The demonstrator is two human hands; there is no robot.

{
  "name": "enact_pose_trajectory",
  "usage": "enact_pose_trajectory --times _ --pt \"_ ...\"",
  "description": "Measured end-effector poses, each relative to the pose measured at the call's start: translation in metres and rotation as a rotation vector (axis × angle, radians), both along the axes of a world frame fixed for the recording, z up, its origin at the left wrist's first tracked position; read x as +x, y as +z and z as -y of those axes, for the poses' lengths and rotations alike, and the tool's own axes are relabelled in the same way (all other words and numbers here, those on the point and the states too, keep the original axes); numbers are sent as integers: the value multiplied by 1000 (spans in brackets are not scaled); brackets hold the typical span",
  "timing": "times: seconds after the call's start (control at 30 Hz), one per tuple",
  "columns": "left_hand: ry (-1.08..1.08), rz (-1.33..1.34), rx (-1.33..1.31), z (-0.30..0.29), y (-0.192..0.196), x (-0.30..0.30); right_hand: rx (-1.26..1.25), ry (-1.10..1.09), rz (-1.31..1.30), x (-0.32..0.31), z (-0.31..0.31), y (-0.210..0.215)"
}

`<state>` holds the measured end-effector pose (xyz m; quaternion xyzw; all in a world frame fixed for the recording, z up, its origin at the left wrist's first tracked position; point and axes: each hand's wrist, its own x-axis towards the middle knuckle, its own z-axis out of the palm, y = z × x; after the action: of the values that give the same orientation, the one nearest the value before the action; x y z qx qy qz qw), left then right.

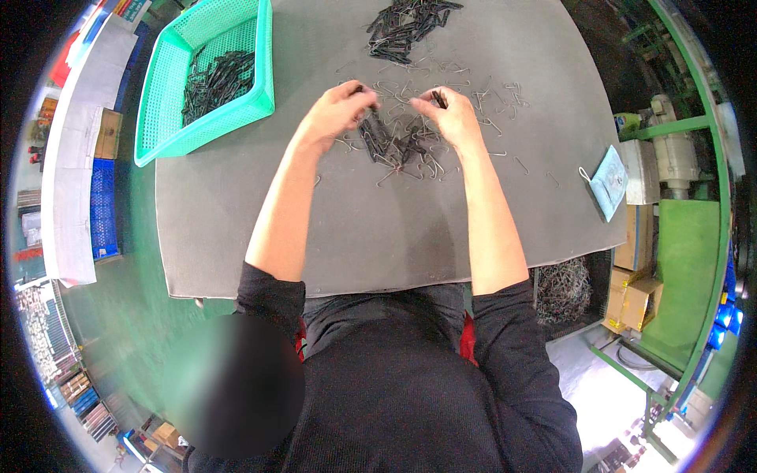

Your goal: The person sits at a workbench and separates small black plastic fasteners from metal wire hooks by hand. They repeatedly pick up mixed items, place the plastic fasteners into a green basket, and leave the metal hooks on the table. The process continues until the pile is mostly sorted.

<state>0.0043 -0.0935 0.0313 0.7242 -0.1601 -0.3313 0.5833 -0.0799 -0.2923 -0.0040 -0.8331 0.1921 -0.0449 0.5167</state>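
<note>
Where the black pieces [377, 143] lie mixed with bent wire hooks [430, 164] mid-table, I've got both bare hands just above the pile, one toward each side, apart from each other. Right hand [459, 120]: thumb and fingers pinching a short black piece [438, 99], its end showing. Left hand [335, 114]: fingers curled in toward the thumb, blurred; something dark right by the fingertips, but I can't tell on my feed if it's gripped or just behind them. More hooks lie scattered singly around the pile, some out to the right. Beyond the hands, I see a second black heap [406, 31], near the far side. Left of that, a green mesh basket [265, 55] on the table's left side, more black parts [221, 83] inside. All on a grey table [355, 244]. Near its right edge, a light-blue pouch [609, 185] with a white loop, well apart from the pile. Forearms bare, black sleeves [272, 292] end near the elbows. Off the table to the right I get a dark crate of tangled metal bits [564, 288], cardboard boxes [633, 302] and green framing; off left, a blue crate [104, 209]
</note>
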Motion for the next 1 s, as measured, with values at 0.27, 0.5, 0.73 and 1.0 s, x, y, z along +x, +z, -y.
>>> enact_pose_trajectory --times 0.27,0.5,0.73,1.0 --pt "189 -261 11 -32 -36 -4 -577 293 -198 -17 -28 1" --pt "78 635 732 8 -49 -41 331 140 -178 -35 -8 16" --pt "19 23 250 -3 -21 -21 253 138 -125 -43 0 6" --pt "-10 -205 173 -26 -10 -5 -599 160 -335 -25 -44 4"
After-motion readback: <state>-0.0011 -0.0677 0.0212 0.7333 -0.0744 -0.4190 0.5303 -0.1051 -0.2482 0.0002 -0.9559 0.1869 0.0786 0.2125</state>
